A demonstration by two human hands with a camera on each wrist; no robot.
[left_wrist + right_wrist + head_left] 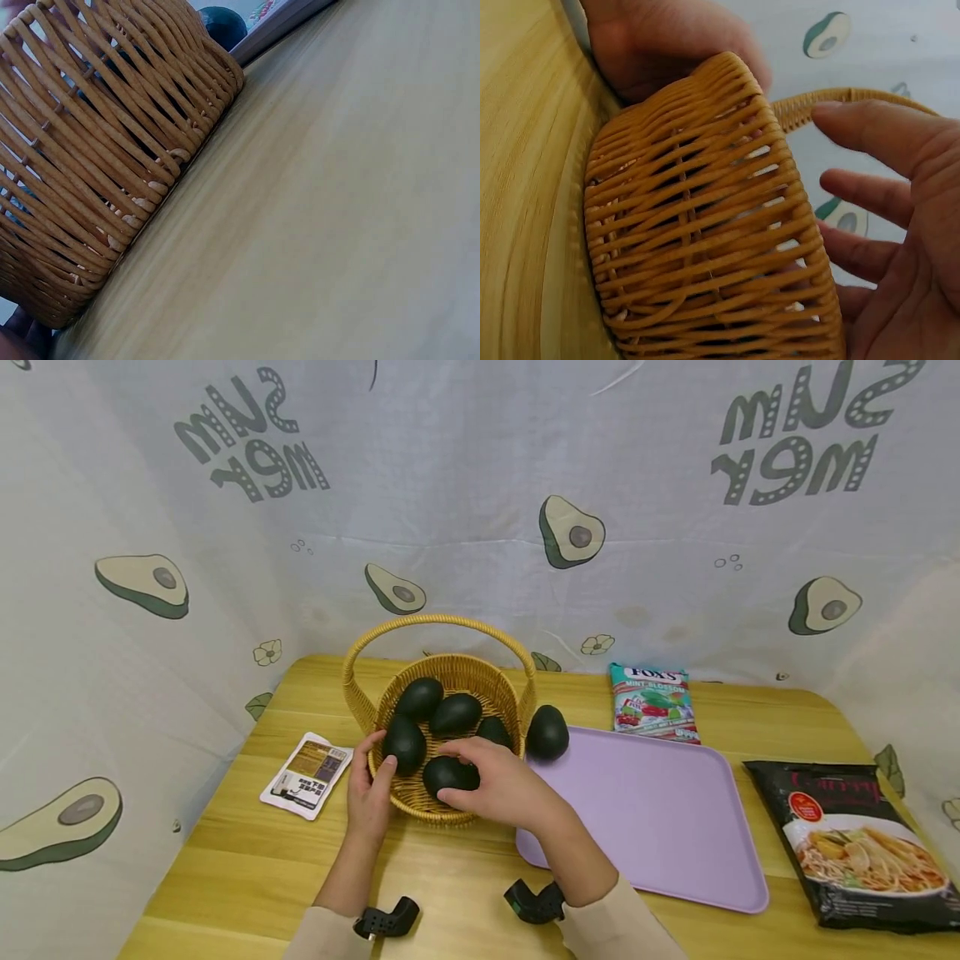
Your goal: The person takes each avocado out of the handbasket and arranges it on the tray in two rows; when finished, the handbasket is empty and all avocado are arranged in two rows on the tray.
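Note:
A yellow wicker basket (pixel 432 817) with a tall arched handle stands on the table, with several dark green avocados inside. My left hand (pixel 369 793) grips its left rim, thumb on the inner side near one avocado (pixel 405 745). Over the front right rim, my right hand (pixel 504 783) reaches in, thumb and fingers spread about the front avocado (pixel 444 777). The right wrist view shows the fingers (pixel 870 195) apart above the basket wall (pixel 705 217); the avocado is hidden there. Another avocado (pixel 547 733) rests outside, at the tray's upper left corner.
A lilac tray (pixel 652 818) lies right of the basket. Behind it sits a Fox's candy bag (pixel 655 703); a black noodle packet (pixel 855 847) lies far right. A small white and brown pouch (pixel 307 776) is to the left. A printed curtain (pixel 465 527) hangs behind the table.

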